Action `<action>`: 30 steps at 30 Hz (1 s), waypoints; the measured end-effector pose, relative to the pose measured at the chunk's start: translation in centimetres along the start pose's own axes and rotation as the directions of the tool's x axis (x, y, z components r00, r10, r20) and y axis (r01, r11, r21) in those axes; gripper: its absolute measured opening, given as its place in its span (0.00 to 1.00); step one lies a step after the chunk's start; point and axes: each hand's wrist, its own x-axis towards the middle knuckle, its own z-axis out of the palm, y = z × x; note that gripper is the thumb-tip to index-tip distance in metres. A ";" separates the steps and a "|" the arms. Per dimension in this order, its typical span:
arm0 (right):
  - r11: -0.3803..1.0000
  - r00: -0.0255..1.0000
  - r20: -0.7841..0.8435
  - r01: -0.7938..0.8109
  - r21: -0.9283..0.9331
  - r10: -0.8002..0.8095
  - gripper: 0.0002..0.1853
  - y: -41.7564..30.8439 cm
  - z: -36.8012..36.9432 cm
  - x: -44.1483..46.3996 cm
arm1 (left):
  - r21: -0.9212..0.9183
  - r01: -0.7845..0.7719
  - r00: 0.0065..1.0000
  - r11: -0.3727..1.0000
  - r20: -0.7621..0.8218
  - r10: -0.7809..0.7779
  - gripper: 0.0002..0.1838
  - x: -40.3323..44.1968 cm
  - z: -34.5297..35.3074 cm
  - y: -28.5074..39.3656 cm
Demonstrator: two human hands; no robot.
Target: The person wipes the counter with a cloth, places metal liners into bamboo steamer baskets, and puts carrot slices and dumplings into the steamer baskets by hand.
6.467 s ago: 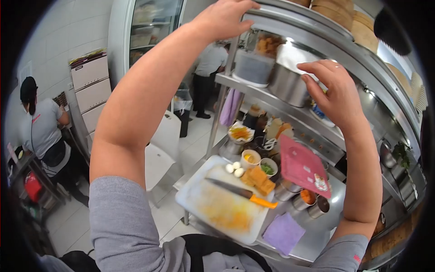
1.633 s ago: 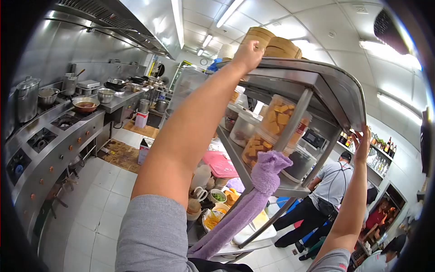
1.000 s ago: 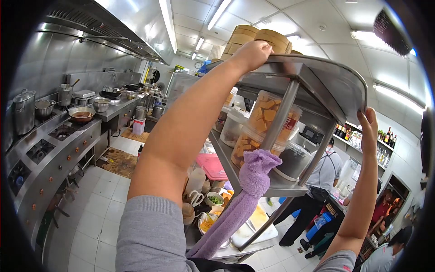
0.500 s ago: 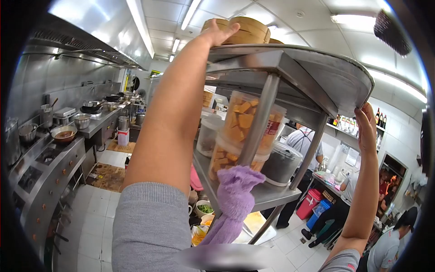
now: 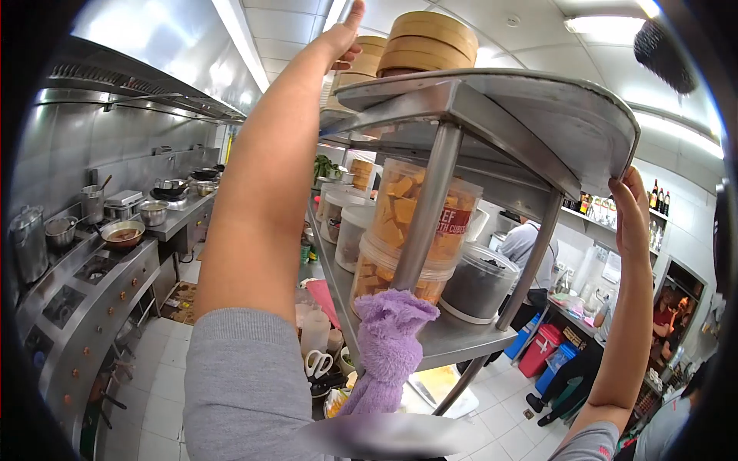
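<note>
My left hand [image 5: 343,40] is raised beside stacked bamboo steamers [image 5: 365,58], its thumb stretched up and apart from the fingers, which are partly hidden. Nothing shows in it. A nearer bamboo steamer [image 5: 428,44] sits on a large metal tray [image 5: 530,107], which rests on top of a steel shelf rack [image 5: 500,127]. At the tray's right edge, my right hand [image 5: 632,201] has its fingers closed on the rim. Below the tray, on the rack's shelf, stand clear tubs of orange cubes [image 5: 403,211] and a tub with dark contents [image 5: 478,280].
A purple cloth [image 5: 390,338] is tied to the rack's post. Stoves with a pan [image 5: 123,234] line the left wall. Scissors [image 5: 317,363] lie below the rack. Another person [image 5: 530,250] stands behind it; red [image 5: 538,347] and blue bins stand at right.
My left hand has come off the steamer's side and moved up and left, its thumb now pointing upward. My right hand stays on the tray's edge. The view has shifted slightly.
</note>
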 end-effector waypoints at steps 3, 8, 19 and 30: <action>0.999 0.999 -0.031 0.024 -0.021 -0.024 0.17 -0.1 0.6 -0.1 | 0.034 -0.008 0.996 0.999 0.089 0.005 0.71 0.5 2.3 0.6; 0.993 0.993 -0.074 0.086 -0.083 -0.092 0.16 0.6 0.8 -0.4 | -0.313 0.154 0.894 0.937 0.448 0.003 0.46 -8.7 5.6 8.2; 0.981 0.995 0.026 0.104 -0.166 -0.101 0.17 -2.2 1.2 -0.2 | 0.154 0.029 0.749 0.988 0.651 -0.123 0.57 -5.7 9.9 11.7; 0.980 0.977 0.205 -0.026 -0.198 0.067 0.35 -6.3 1.3 7.2 | 0.077 -0.017 0.826 0.997 0.563 -0.029 0.50 -6.0 13.6 14.3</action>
